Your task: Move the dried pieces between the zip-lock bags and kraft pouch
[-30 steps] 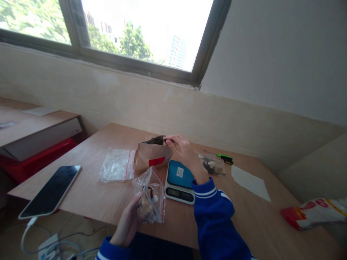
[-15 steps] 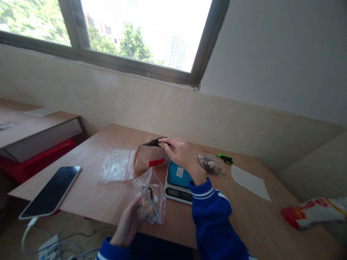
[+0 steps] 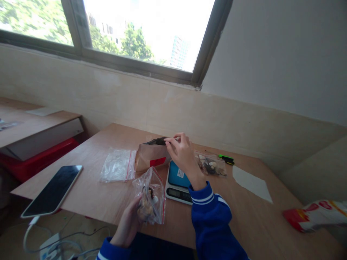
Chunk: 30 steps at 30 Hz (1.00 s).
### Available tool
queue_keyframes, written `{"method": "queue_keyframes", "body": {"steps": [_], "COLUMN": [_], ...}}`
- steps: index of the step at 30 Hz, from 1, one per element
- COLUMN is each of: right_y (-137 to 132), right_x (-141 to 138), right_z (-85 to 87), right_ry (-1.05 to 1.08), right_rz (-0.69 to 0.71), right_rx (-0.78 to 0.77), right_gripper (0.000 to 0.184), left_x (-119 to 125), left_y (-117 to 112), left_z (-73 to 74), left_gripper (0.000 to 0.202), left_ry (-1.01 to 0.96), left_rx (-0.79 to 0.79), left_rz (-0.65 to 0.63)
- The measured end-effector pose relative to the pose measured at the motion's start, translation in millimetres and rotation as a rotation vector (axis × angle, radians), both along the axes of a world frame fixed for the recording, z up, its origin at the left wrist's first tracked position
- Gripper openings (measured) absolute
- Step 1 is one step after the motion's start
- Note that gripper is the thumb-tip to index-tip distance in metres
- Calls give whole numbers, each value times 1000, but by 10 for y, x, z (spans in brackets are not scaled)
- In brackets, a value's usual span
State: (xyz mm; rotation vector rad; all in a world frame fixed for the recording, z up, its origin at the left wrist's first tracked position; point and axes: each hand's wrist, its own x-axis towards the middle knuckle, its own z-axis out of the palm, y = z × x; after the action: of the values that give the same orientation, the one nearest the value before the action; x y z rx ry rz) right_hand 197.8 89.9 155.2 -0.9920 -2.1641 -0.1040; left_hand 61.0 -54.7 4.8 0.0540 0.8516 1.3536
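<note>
My left hand (image 3: 129,221) is wrapped round the side of a clear zip bag (image 3: 151,202) with brown, dark and whitish dried pieces in its lower part. The bag's top gapes. My right hand (image 3: 181,153) is at the right end of the open mouth of a brown paper pouch (image 3: 151,157) with a red label. Its thumb and forefinger are pinched together; what lies between them cannot be made out. Below that hand, a kitchen scale (image 3: 176,180) with a blue top is partly covered by my wrist and sleeve.
Flat clear bags (image 3: 119,165) lie left of the pouch. Behind my right wrist is a filled zip bag (image 3: 213,166), near a green-and-black tool (image 3: 226,159) and white paper (image 3: 252,183). A phone (image 3: 52,191) overhangs the table's left edge; a red-and-white packet (image 3: 311,216) lies at right.
My right hand has shifted slightly right and up at the pouch mouth. The tan piece seen at its fingertips before no longer shows. My left hand and its bag have barely moved.
</note>
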Motion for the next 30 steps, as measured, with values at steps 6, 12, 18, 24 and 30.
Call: {"method": "queue_keyframes", "body": {"steps": [6,12,18,24,30], "right_y": [-293,-510,-532,-530,-554], "right_x": [91,60,-31,-11,-16], "right_z": [101,-118,-307,-329,-442], "right_ry": [64,-297,-256,-285,-223], "right_rz": [416,536,627,556,659], "right_rx": [-475,-772,-761,-801,-839], "right_gripper": [21,22,22,21,28], "left_x": [19,70,134,100,40], "left_y": [-8,20,51,107,173], "left_z": [135,242,274,135,38], "left_gripper": [40,53,43,39,39], "left_ry": [-17,105,273,336,380], "left_rx": [30,205,252,261,273], "left_rz": [32,107,166,230,283]}}
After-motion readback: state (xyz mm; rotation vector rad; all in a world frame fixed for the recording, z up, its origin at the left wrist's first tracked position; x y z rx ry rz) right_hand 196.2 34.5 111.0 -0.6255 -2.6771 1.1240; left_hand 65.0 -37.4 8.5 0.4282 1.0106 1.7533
